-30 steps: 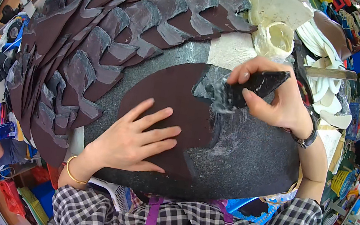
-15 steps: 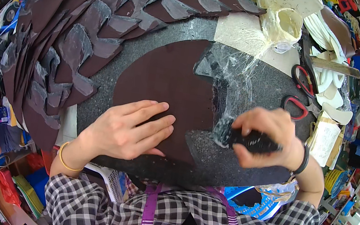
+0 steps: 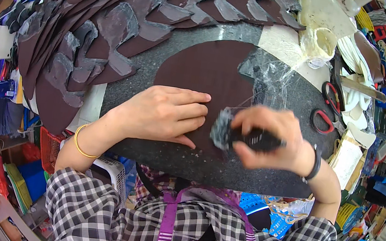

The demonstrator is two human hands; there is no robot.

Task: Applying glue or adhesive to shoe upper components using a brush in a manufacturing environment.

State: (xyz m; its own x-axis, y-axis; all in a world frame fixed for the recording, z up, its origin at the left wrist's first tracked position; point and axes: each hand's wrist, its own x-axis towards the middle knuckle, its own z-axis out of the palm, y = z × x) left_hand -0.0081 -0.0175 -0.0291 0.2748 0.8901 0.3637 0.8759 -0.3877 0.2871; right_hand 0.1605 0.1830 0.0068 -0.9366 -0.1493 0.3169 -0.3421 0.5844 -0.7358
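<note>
A rounded dark brown sheet piece (image 3: 200,67), perhaps leather, lies flat on the dark speckled work board. My left hand (image 3: 164,112) rests on its left part, palm down and fingers stretched out. Gripped in my right hand (image 3: 277,137) is a black-handled brush (image 3: 222,129) with whitish, glue-smeared bristles. Those bristles are over the lower right of the piece, just right of my left fingertips. The piece's upper right tip carries a pale greyish coating, and my right hand hides part of its right edge.
Overlapping brown pieces (image 3: 117,26) with greyish coated edges fan around the board's far and left sides. A glue-crusted container (image 3: 323,40) stands far right, trailing strands. Red-handled scissors (image 3: 323,121), white cut parts (image 3: 353,101) and a wooden stick (image 3: 362,88) lie at the right.
My right hand has brought the brush leftward from the board's smeared area onto the piece's lower right. My left hand stays flat on the piece. The whole view has shifted slightly.
</note>
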